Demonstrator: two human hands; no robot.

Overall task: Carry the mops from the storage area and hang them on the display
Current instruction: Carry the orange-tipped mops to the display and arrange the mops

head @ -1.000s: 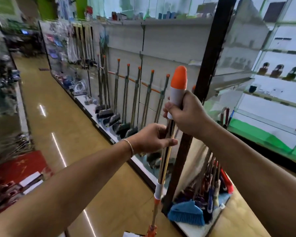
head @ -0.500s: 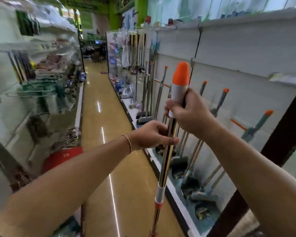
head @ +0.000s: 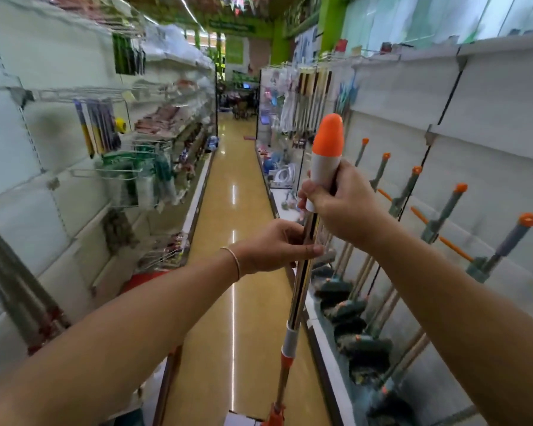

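I hold one mop [head: 302, 290] upright in front of me; it has a shiny metal pole and a white grip with an orange cap. My right hand [head: 345, 210] grips the white grip at the top. Lower down, my left hand [head: 277, 247] is curled round the pole. The mop's head is out of view below. On the right, the white display wall [head: 490, 118] carries several hung mops [head: 440, 219] with grey handles and orange caps along an orange rail, their dark heads near the base shelf.
A tan shop aisle [head: 231, 186] runs straight ahead between shelving. The left shelves [head: 154, 142] hold hanging tools, wire baskets and packaged goods. Brooms and other wares hang further along the right wall [head: 308, 96].
My view has swung left, away from the dark post and broom storage, to look down the aisle beside the display wall. Both hands keep the same grip on the mop.
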